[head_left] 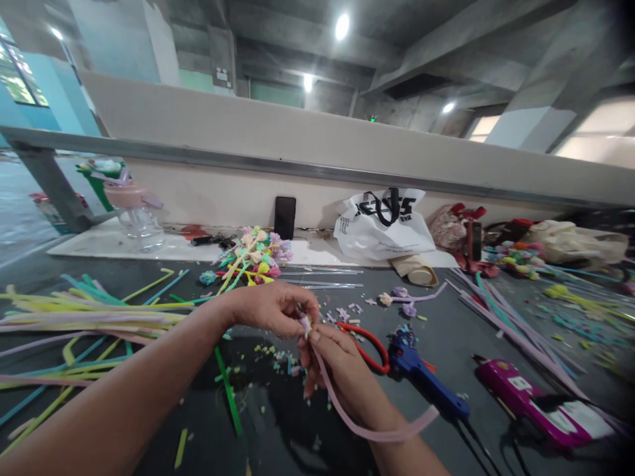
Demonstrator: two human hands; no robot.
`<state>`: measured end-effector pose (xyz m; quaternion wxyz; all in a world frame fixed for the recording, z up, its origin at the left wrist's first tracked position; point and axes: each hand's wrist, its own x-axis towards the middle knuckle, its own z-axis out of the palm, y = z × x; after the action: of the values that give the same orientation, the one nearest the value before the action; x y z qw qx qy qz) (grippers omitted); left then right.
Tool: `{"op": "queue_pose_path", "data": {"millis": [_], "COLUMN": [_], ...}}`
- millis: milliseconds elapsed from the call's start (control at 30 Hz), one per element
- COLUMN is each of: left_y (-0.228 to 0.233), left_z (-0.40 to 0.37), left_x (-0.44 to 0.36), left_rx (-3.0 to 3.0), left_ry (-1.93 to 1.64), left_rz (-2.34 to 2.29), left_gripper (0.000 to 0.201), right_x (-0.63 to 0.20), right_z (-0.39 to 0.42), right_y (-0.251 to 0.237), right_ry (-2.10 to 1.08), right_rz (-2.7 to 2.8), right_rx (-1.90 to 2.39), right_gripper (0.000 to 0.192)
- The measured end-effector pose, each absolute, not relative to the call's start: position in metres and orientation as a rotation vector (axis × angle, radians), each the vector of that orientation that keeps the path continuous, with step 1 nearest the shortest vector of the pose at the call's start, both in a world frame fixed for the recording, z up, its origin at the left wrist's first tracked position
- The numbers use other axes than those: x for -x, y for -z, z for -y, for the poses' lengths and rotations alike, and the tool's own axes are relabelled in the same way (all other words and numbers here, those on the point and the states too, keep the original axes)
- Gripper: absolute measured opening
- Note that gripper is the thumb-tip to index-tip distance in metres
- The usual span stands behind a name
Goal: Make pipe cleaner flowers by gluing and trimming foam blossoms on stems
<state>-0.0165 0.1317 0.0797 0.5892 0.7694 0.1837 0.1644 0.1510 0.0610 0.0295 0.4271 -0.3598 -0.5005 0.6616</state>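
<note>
Pinching the rolled end of a long pale pink fuzzy pipe cleaner [347,413], both hands are meeting over the dark bench [446,330]. The left hand [270,307] is closing its fingers [301,316] on the small curled tip, while the right hand [342,370] is gripping just below, the stem trailing across its wrist. This looks like coiling; tightening it further would call for a steady twist. Red-handled scissors [370,344] and a blue glue gun [421,373] are lying just beside.
</note>
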Motion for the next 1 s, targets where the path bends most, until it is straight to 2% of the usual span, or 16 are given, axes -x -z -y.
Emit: {"op": "queue_pose_path", "data": {"millis": [233, 567, 767, 867, 933, 1000], "left_y": [-0.078, -0.077, -0.074, -0.074, -0.076, -0.079], "left_z": [-0.133, -0.135, -0.135, -0.135, -0.136, -0.136], "left_x": [0.015, 0.013, 0.010, 0.010, 0.011, 0.010], "left_rx": [-1.732, -1.657, -1.589, -1.614, -1.688, -1.782], "left_ry": [-0.343, -0.323, -0.348, -0.379, -0.451, -0.583], "left_rz": [-0.482, -0.480, -0.452, -0.472, -0.537, -0.655], "left_gripper": [0.018, 0.016, 0.024, 0.039, 0.048, 0.046], "right_x": [-0.152, -0.154, -0.150, -0.151, -0.154, -0.158], "right_z": [-0.061, -0.061, -0.064, -0.068, -0.070, -0.072], "right_y": [-0.026, -0.024, -0.018, -0.018, -0.020, -0.023], "right_ry": [-1.357, -1.058, -1.065, -1.123, -1.165, -1.152], "right_rz": [1.586, 1.805, 1.590, 1.399, 1.250, 1.167], "right_rx": [1.036, 1.133, 1.169, 1.184, 1.174, 1.153], "right_gripper": [0.032, 0.028, 0.031, 0.030, 0.029, 0.029]}}
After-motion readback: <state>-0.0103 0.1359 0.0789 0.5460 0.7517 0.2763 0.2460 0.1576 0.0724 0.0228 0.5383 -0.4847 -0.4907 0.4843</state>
